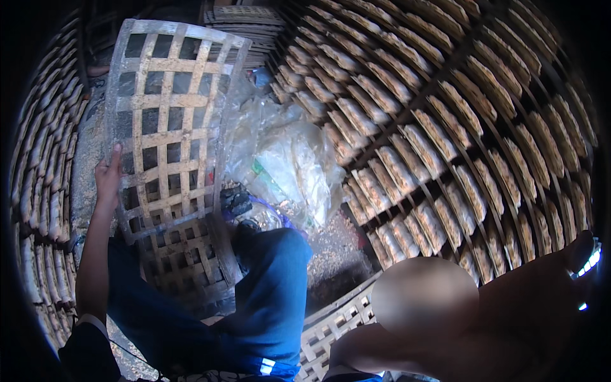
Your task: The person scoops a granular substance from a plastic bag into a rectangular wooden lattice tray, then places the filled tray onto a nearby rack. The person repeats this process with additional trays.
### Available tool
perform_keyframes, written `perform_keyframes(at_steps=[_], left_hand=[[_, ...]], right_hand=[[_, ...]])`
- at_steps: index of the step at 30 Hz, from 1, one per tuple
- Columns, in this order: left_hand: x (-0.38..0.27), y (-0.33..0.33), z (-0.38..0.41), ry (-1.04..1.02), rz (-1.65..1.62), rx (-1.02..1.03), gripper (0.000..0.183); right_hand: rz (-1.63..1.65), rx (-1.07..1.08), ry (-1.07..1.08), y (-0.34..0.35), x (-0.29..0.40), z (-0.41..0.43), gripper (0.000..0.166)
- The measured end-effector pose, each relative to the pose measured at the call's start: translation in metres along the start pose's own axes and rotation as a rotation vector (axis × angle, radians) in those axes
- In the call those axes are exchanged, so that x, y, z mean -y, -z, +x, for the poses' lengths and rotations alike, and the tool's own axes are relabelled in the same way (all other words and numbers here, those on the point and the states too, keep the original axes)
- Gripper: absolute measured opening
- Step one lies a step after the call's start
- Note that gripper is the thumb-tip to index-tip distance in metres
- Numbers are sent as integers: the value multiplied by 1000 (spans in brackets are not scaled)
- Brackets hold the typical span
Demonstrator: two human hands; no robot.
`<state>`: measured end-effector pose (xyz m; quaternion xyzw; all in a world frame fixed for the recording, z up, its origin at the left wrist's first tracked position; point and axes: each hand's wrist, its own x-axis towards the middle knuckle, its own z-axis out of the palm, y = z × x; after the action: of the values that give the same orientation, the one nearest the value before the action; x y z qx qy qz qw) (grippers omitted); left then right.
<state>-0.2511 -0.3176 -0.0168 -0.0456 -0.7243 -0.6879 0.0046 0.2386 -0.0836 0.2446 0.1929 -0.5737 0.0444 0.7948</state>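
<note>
My left hand [109,174] grips the left edge of a lattice tray of flat, bamboo-like strips [164,101], its thumb along the frame. The tray stands tilted up before me. Below it, a second lattice tray [191,260] sits between my blue-trousered legs, slightly blurred and partly in shadow. At the lower right, my bent right arm [358,346] looms large and dark close to the camera. A blurred patch covers part of that area, so my right hand and anything in it cannot be made out. Beside that arm lies another lattice panel [329,334].
Crumpled clear plastic sheeting [296,162] is heaped on the crumb-strewn floor. To the right, a tall rack [405,119] bears rows of slabs with crumbly tan edges. Layered panels [47,157] line the left side. A stack of lattice trays [243,21] stands at the back.
</note>
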Motion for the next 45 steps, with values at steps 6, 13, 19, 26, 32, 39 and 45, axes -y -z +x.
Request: perform_keyframes(at_steps=[6,13,19,26,32,39,45], left_hand=[[37,-8,6,-4,46,50,44],[16,-17,-25,58,-56,43,44],[-10,-4,-18,178,49,124,46],[2,3,-11,200,122,131,49],[-10,5,-13,216,152,198,51],[-16,3,-20,214,118,208,53],[-22,2,-24,233,128,211,51]], right_hand=[[-15,-7,-90,-2,-4,-4,32],[-236,184,-673,-68,-55,-96,28],[-194,767,-1124,-102,-76,-297,49],[-186,899,-1052,-132,-66,-306,53],[-143,925,-1058,-143,-60,-305,51],[-161,1000,-1093,-146,-55,-308,51],[-172,1059,-1072,-147,-52,-314,51]])
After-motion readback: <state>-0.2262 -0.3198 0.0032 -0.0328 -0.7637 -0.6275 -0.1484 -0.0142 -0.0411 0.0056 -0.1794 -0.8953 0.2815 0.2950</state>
